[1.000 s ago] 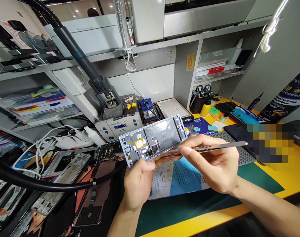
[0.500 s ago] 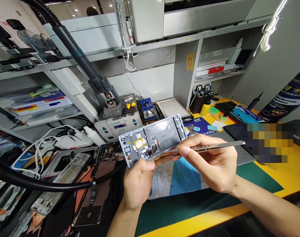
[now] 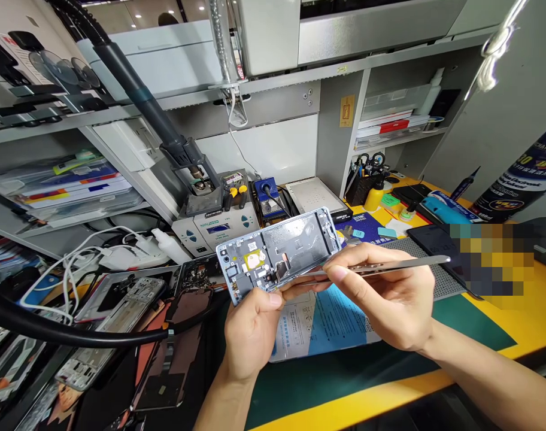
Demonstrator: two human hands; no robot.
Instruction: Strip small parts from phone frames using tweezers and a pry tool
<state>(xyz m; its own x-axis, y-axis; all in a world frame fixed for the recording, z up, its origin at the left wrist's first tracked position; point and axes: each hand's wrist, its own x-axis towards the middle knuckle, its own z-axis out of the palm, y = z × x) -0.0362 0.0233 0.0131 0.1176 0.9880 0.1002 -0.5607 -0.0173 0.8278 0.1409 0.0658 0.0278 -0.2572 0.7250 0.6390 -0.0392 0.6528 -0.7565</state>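
Note:
A phone frame with bare inner parts is held up tilted above the mat. My left hand grips its lower left corner, thumb on the near edge and the other fingers mostly hidden beneath. In my right hand a pair of metal tweezers is pinched between thumb and fingers. Their tips reach to the phone's near long edge, close to my left thumb; whether they touch a part there I cannot tell. Under both hands lies a blue and white printed packet.
A green mat covers the yellow bench. Phone parts pile up at left beneath a black hose. Behind stands a hot air station. A dark phone and a spray can are at right.
Almost nothing differs. My right hand and the tweezers have shifted very slightly to the right; the phone and my left hand stay in place.

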